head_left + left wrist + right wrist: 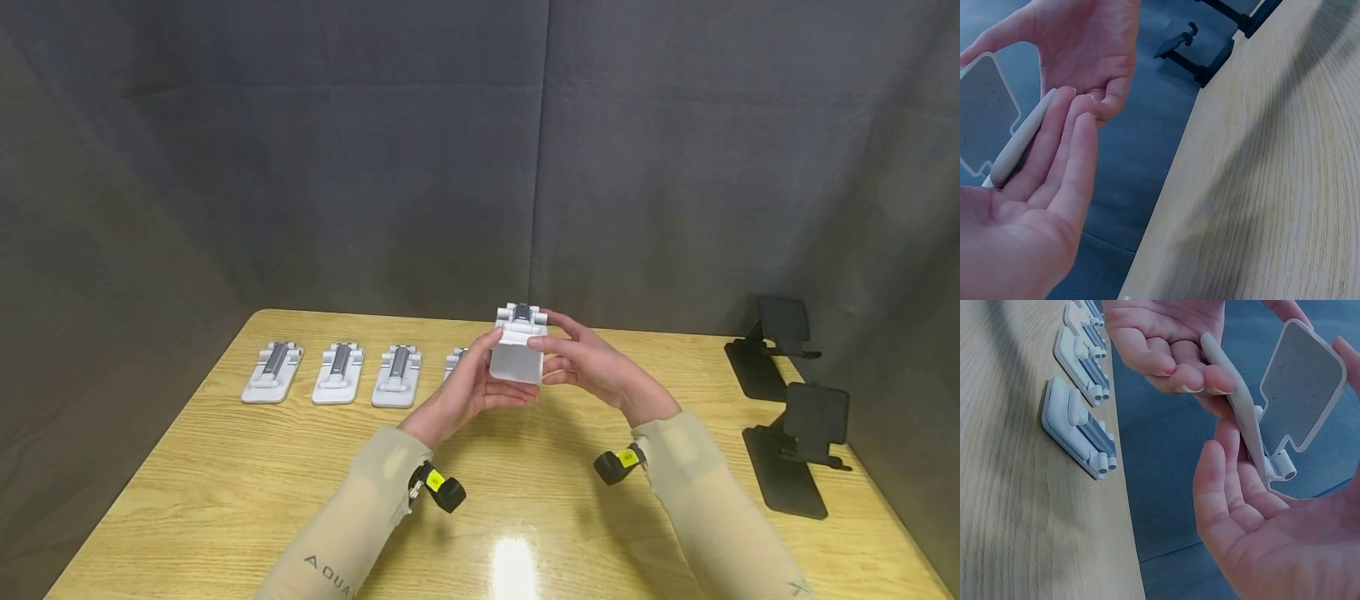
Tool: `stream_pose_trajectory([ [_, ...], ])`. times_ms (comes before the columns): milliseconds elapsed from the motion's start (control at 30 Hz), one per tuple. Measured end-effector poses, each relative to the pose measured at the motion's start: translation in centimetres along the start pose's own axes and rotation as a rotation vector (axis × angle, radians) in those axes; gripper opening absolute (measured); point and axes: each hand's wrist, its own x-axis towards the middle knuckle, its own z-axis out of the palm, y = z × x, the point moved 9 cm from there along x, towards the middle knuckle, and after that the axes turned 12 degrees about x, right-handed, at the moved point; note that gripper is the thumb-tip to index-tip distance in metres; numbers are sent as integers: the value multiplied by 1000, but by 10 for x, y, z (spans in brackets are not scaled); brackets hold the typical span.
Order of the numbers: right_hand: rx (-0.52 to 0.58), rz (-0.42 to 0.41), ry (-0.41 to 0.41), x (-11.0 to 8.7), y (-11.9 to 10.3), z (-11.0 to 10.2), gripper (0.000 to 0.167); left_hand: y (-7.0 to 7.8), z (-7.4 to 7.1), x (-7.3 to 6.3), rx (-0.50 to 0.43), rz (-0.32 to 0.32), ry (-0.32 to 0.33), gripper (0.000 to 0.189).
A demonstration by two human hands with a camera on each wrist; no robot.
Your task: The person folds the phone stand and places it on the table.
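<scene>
A white folding phone stand (pixel 517 364) is held up above the table's far part, between both hands. My left hand (pixel 474 379) grips it from the left, thumb at its edge and fingers beneath the base. From the right, my right hand (pixel 592 364) holds it, the thumb on the front edge and other fingers behind. In the right wrist view, the stand's grey-padded plate (pixel 1304 387) is tilted away from the base (pixel 1244 403), with a hinge (pixel 1282 465) between them. The left wrist view shows the base lying along the left fingers (pixel 1072 156).
Folded white stands lie in a row at the far left: one (pixel 273 372), another (pixel 339 373), a third (pixel 397 376), and one (pixel 452 360) partly hidden behind the left hand. Two unfolded black stands (pixel 780 346) (pixel 802 446) stand along the wooden table's (pixel 225 492) right edge. Dark cloth (pixel 375 167) hangs behind.
</scene>
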Motion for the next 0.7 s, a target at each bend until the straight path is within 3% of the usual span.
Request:
stream_pose_trajectory([
  [400,10,-2,15,1,2,0,89,2,-1,2,-24,20,17,60],
  [700,54,-3,1,0,4,3,93,2,0,1,-31,22,15,57],
])
